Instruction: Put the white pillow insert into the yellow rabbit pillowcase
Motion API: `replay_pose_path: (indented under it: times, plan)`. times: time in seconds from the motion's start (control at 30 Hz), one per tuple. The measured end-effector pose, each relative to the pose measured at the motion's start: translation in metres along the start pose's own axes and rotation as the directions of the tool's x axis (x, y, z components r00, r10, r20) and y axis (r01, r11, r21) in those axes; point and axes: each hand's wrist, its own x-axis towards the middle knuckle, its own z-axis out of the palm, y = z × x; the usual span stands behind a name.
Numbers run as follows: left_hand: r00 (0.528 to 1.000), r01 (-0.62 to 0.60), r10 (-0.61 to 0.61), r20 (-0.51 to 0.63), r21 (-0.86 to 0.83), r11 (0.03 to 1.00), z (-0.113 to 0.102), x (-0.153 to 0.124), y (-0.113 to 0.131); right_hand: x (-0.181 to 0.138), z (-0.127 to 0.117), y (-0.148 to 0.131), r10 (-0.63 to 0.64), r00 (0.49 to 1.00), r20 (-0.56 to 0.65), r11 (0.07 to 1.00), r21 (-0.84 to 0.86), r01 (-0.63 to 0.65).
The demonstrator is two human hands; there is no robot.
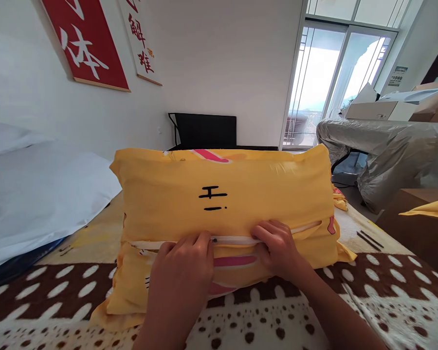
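Observation:
A yellow pillow [226, 194] in a printed case with pink and black marks lies on the bed in front of me. A white zipper [233, 239] runs along its near side. My left hand [184, 272] pinches the zipper pull near the middle of the zipper, fingers closed. My right hand [277, 248] presses and grips the pillowcase fabric over the zipper just to the right, fingers curled.
A brown and white spotted blanket [387, 291] covers the bed. A white pillow [40, 194] lies at the left against the wall. A covered sofa [387, 150] with boxes stands at the right, a brown box [416, 218] beside the bed, a black frame [204, 130] behind.

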Motion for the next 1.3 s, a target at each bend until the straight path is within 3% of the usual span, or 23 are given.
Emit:
replay_pose_path:
  times: [0.1, 0.3, 0.43, 0.63, 0.77, 0.87, 1.0, 1.17, 1.3]
  plan:
    - [0.999, 0.005, -0.003, 0.053, -0.035, 0.999, 0.001, 0.002, -0.007, 0.0, -0.001, 0.0, 0.01, 1.0, 0.013, 1.0, -0.003, -0.01]
    - [0.974, -0.175, 0.214, 0.075, -0.356, 0.918, -0.003, 0.006, -0.027, 0.001, -0.002, -0.001, 0.005, 1.0, 0.008, 1.0, 0.008, -0.005]
    - [0.956, -0.181, 0.268, 0.118, -0.481, 0.858, -0.011, 0.004, -0.036, 0.0, -0.001, 0.0, -0.002, 1.0, 0.023, 1.0, 0.022, 0.002]
    - [0.941, -0.162, 0.292, 0.17, -0.531, 0.832, -0.016, 0.003, -0.041, -0.001, -0.008, -0.005, 0.006, 0.999, 0.053, 0.999, 0.047, -0.009]
    - [0.941, -0.176, 0.302, 0.151, -0.546, 0.819, -0.018, 0.002, -0.042, 0.013, -0.012, -0.026, -0.062, 0.995, 0.078, 0.997, 0.058, 0.057]
    - [0.939, -0.161, 0.304, 0.162, -0.573, 0.804, -0.021, 0.001, -0.042, 0.035, -0.012, -0.05, -0.145, 0.96, 0.24, 0.989, -0.005, 0.151]
    - [0.937, -0.112, 0.3, 0.179, -0.658, 0.744, -0.025, 0.0, -0.044, 0.059, -0.007, -0.073, -0.128, 0.887, 0.444, 0.978, -0.095, 0.188]
    - [0.931, -0.089, 0.3, 0.206, -0.67, 0.737, -0.022, 0.002, -0.047, 0.052, 0.01, -0.07, -0.089, 0.913, 0.398, 0.991, -0.059, 0.122]
    - [0.926, -0.072, 0.289, 0.243, -0.639, 0.766, -0.018, 0.006, -0.047, 0.04, 0.02, -0.057, -0.192, 0.924, 0.331, 0.978, -0.013, 0.208]
